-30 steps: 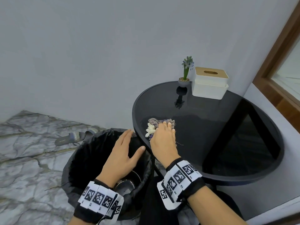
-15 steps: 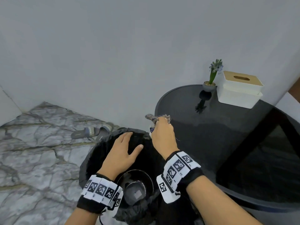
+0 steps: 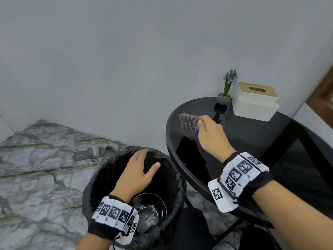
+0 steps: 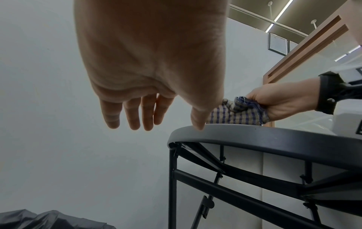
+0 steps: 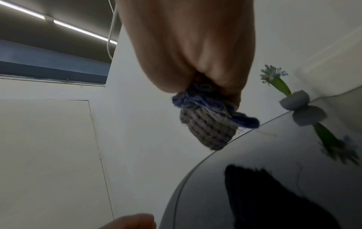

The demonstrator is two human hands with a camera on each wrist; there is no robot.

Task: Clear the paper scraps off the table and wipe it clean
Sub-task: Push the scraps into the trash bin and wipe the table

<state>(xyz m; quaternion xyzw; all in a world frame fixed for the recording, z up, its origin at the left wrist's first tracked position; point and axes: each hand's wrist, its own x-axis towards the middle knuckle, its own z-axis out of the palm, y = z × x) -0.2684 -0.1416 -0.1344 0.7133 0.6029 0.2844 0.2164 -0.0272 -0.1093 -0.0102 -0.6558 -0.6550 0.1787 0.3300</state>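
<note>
My right hand (image 3: 207,131) grips a bunched checked cloth (image 3: 187,122) (image 4: 238,113) (image 5: 210,128) over the left part of the round black glass table (image 3: 252,141); the cloth hangs from the fingers, just above the glass. My left hand (image 3: 138,172) (image 4: 137,117) hovers flat, fingers spread and empty, over the black-bagged bin (image 3: 108,177) beside the table's left edge. Pale scraps (image 3: 150,216) lie at the bottom of the bin. No paper scraps show on the tabletop.
A small potted plant (image 3: 226,89) and a white tissue box (image 3: 255,101) stand at the table's back edge by the wall. A pair of grey slippers (image 3: 97,150) lies on the marble floor beyond the bin. Wooden door frame at right.
The right hand swept the cloth and white scraps to the table's left edge, the scraps left the table, and the hand has now carried the cloth back inward. The left hand stayed over the bin.
</note>
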